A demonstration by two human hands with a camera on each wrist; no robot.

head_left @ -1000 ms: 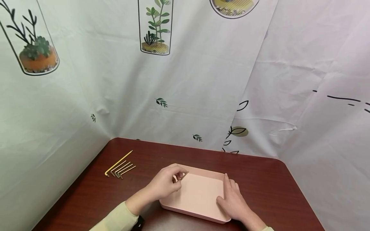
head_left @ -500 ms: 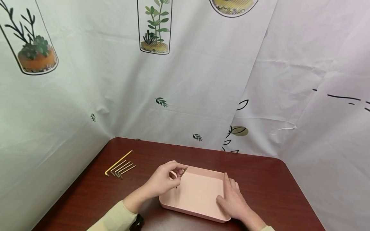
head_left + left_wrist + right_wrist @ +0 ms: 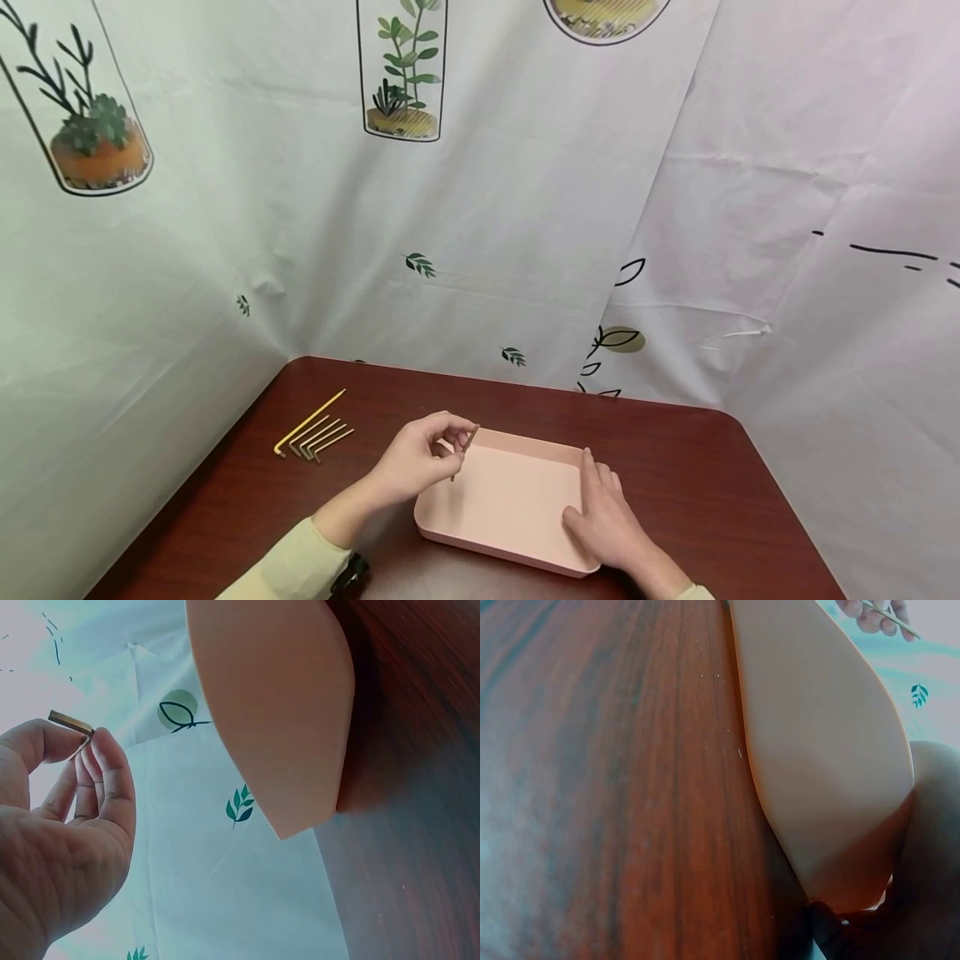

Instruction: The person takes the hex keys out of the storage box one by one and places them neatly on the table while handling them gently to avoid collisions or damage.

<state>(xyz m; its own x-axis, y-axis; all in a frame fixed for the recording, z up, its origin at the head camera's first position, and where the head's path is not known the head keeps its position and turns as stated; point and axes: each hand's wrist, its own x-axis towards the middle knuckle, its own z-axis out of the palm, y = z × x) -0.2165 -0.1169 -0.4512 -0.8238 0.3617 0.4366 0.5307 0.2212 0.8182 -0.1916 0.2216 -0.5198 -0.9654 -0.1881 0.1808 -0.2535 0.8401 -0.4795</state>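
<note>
My left hand (image 3: 420,460) pinches a small brass-coloured Allen key (image 3: 471,437) between thumb and fingertips, above the left side of a pink tray (image 3: 517,500). In the left wrist view, the key's short six-sided arm (image 3: 71,722) sticks up past the fingertips. My right hand (image 3: 609,518) holds the tray's right wall, thumb inside and the other fingers along the rim and outside. Seen from the right wrist, that hand (image 3: 934,855) is dark at the tray's near corner. The tray holds nothing that shows.
On the dark red wooden table (image 3: 675,467), several L-shaped Allen keys (image 3: 322,442) lie side by side at the left. A longer yellow Allen key (image 3: 310,422) lies beyond them. White printed cloth (image 3: 495,208) hangs around the back and sides.
My left hand has drawn a little left and up with the Allen key, which now stands steeper. My right hand and the tray have stayed in place.
</note>
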